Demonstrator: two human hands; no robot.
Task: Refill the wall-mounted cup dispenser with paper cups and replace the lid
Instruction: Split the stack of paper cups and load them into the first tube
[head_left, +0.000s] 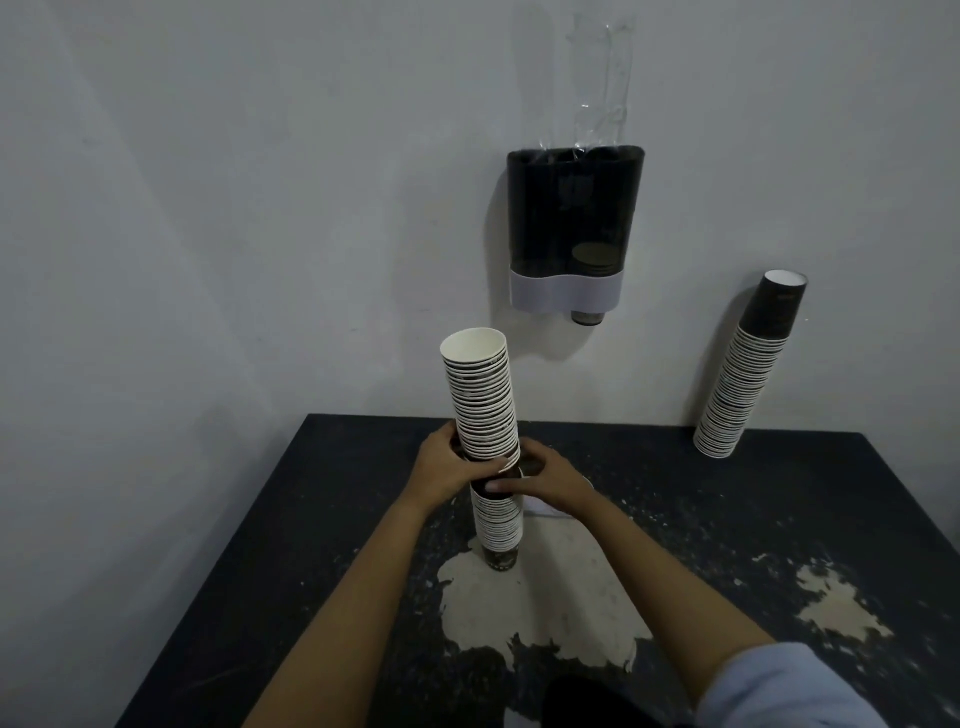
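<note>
Head view, 6 o'clock to centre: both forearms reach forward over table (779, 519) and converge on stack (485, 415).

Risks, as judged:
- Buckling at the joint. Stack kinks where the hands meet; upper section leans toward 11 o'clock, lower section stands near upright on the table. Uneven pull could spill the upper section.
- Jamming. Tightly nested cups may resist separation and then release suddenly, knocking the lower section over.
- Snagging at the dispenser (574, 228). Clear sleeve (605, 78) rises from its open top at 12 o'clock and could foul a section fed in from above.
- Misfeed. Top opening sits well above the hands, at 1 o'clock from the stack; tilted entry could catch the rim.

Hand pose:
- Left hand (441, 462): wrapped round the base of the upper section from 9 o'clock, fingers curled behind.
- Right hand (540, 475): grasping the top of the lower section from 3 o'clock, thumb across the front.

Second stack (748, 374) leans on the wall at 3 o'clock, well apart. Lid: partly hidden white object behind the right hand, cannot tell.
</note>
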